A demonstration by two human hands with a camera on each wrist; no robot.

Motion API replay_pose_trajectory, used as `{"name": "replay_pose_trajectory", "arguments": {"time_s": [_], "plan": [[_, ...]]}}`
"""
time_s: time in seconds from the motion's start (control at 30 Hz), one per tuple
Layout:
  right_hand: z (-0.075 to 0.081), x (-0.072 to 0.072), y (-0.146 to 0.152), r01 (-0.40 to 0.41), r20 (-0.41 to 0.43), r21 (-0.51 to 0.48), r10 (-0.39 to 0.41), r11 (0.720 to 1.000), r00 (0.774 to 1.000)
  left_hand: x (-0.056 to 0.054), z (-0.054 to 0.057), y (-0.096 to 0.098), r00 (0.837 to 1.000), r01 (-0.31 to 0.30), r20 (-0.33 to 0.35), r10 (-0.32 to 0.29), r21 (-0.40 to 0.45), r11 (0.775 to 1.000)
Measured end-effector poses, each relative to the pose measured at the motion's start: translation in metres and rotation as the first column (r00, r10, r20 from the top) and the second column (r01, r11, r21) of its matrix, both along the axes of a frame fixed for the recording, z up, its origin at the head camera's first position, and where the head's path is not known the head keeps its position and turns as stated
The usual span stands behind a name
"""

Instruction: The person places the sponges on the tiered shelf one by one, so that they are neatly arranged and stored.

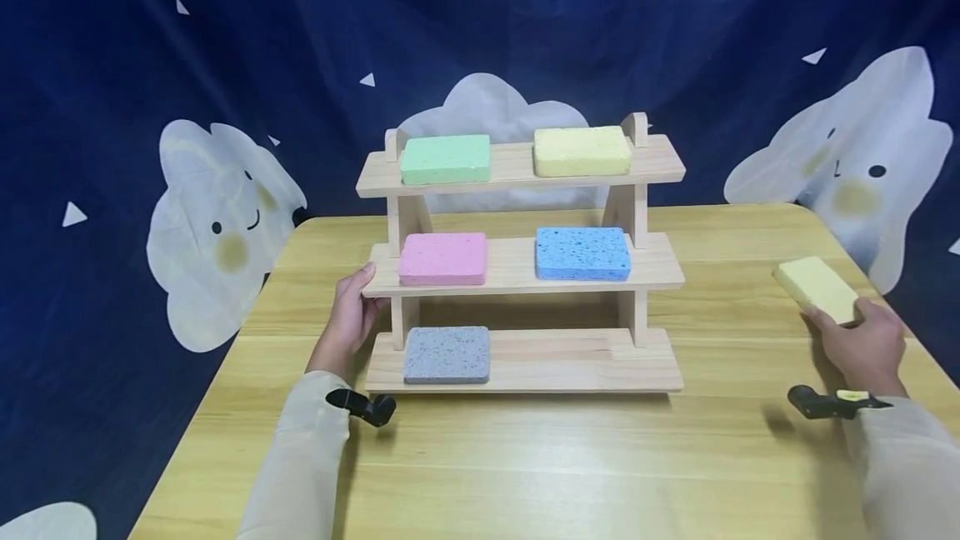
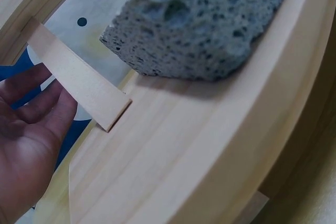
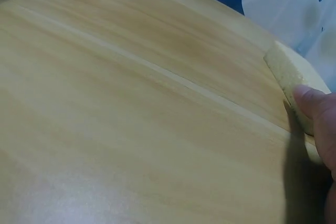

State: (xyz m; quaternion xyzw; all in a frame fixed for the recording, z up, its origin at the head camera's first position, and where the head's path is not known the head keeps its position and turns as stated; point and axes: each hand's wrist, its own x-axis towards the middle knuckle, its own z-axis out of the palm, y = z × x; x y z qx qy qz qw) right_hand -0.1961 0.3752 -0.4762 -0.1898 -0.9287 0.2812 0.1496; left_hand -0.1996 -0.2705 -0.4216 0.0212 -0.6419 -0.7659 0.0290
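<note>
My left hand (image 1: 351, 313) grips the left end of the middle tier of a three-tier wooden shelf (image 1: 512, 263). Its thumb lies at the board's end and the fingers go underneath. In the left wrist view that hand (image 2: 31, 140) is beside a wooden upright (image 2: 79, 74), near a grey sponge (image 2: 194, 30) on the bottom tier. At the table's right side, my right hand (image 1: 862, 344) pinches the near end of a pale yellow sponge (image 1: 813, 283). The right wrist view shows the thumb against this sponge (image 3: 289, 69), low over or on the table; contact cannot be told.
Green (image 1: 446, 159) and yellow (image 1: 582, 152) sponges sit on the top tier, pink (image 1: 442, 258) and blue (image 1: 582, 253) on the middle one. Right of the grey sponge, the bottom tier (image 1: 570, 357) shows bare wood. A dark blue curtain (image 1: 300, 40) hangs behind the wooden table (image 1: 525, 457).
</note>
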Motion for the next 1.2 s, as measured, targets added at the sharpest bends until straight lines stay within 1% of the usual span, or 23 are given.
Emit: {"name": "replay_pose_trajectory", "arguments": {"time_s": [0.23, 0.47, 0.63, 0.73, 0.97, 1.2], "plan": [[-0.002, 0.007, 0.0, -0.094, -0.074, 0.056, 0.098, 0.994, 0.992, 0.0, 0.0, -0.001, 1.0, 0.008, 0.006, -0.008, 0.004, 1.0], [0.0, 0.016, -0.006, -0.157, -0.079, 0.078, 0.163, 0.985, 0.983, 0.002, 0.001, 0.0, 1.0, 0.008, 0.004, -0.008, 0.007, 1.0], [0.002, 0.022, -0.011, -0.209, -0.098, 0.071, 0.215, 0.975, 0.972, 0.002, 0.001, 0.0, 1.0, 0.002, 0.008, -0.002, -0.002, 1.0], [0.002, 0.027, -0.014, -0.229, -0.092, 0.062, 0.234, 0.972, 0.968, 0.002, 0.001, 0.0, 1.0, 0.007, 0.003, -0.007, -0.005, 1.0], [0.002, 0.036, -0.026, -0.261, -0.048, 0.042, 0.263, 0.964, 0.964, 0.001, 0.001, 0.0, 1.0, 0.017, -0.006, -0.017, 0.006, 1.0], [0.0, 0.05, -0.046, -0.31, -0.012, -0.017, 0.31, 0.951, 0.951, 0.002, 0.0, 0.0, 1.0, 0.01, 0.006, -0.01, 0.002, 1.0]]}}
